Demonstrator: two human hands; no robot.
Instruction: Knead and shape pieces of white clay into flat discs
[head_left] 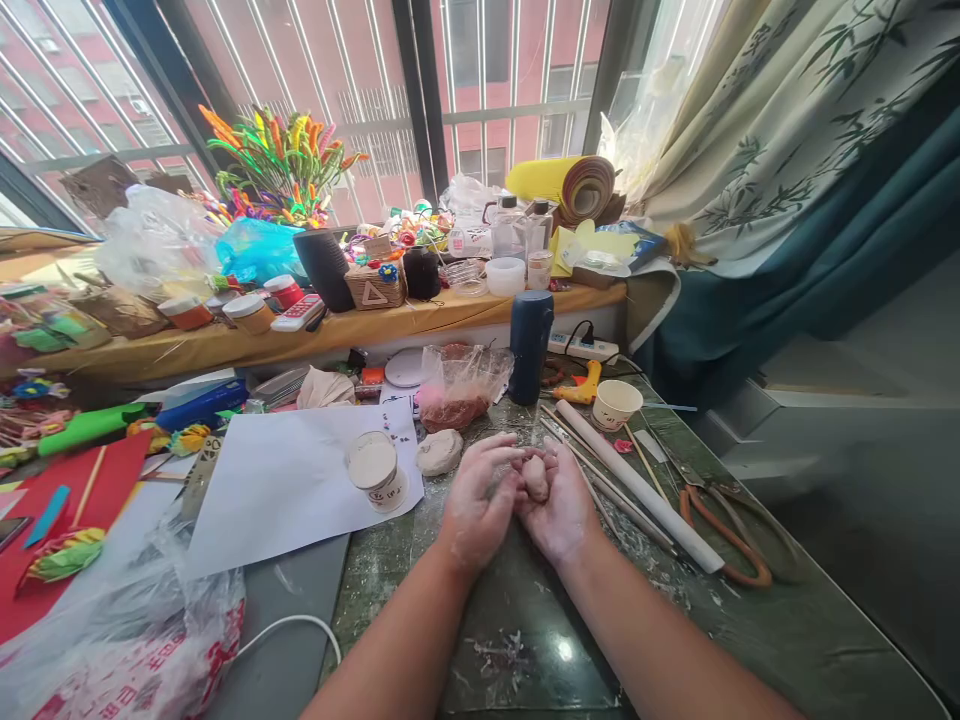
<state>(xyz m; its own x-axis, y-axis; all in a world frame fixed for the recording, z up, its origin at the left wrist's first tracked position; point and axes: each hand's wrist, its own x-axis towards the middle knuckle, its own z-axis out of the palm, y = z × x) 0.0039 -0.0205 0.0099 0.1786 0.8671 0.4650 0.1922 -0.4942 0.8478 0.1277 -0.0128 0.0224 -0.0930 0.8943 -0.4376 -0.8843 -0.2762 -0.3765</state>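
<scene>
Both hands meet near the middle of the green marble table [750,640]: the left hand [476,500] and right hand [559,505] are cupped together around a small pinkish clay lump [535,476], kneading it. Shaping seems under way; the next move calls for even, gentle squeezing.

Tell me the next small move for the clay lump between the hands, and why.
Probably keep rolling the clay lump between both palms: the left hand and right hand cup it above the table, and it looks uneven, not yet smooth.
</scene>
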